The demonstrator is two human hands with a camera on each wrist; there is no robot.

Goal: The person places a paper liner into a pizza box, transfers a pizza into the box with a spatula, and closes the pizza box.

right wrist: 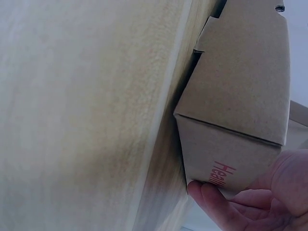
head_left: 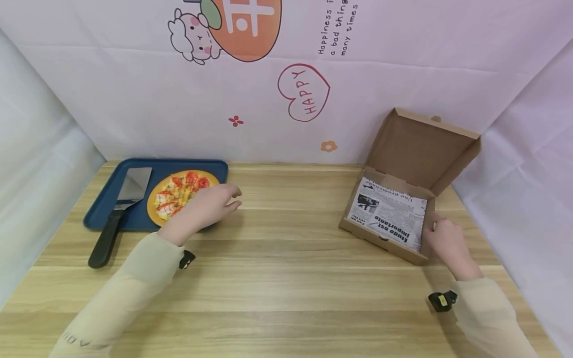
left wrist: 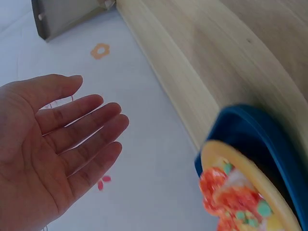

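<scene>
My left hand (head_left: 208, 208) hovers over the right side of a small pizza (head_left: 172, 194) on a blue tray (head_left: 100, 206), partly hiding both. Its fingers are spread and the palm (left wrist: 43, 159) holds nothing. At the right, a brown cardboard pizza box (head_left: 425, 144) stands with its lid raised. Newsprint paper (head_left: 389, 219) lines the box's bottom. My right hand (head_left: 449, 243) grips the box's right side wall, with fingertips (right wrist: 209, 192) against the outer face beside red lettering. The thumb's tip is hidden in the right wrist view.
A spatula (head_left: 136, 183) with a black handle lies across the tray's left part, its handle reaching past the tray's front edge onto the wooden table (head_left: 286, 278). A printed white cloth (head_left: 268, 134) hangs behind the table, with white cloth at both sides.
</scene>
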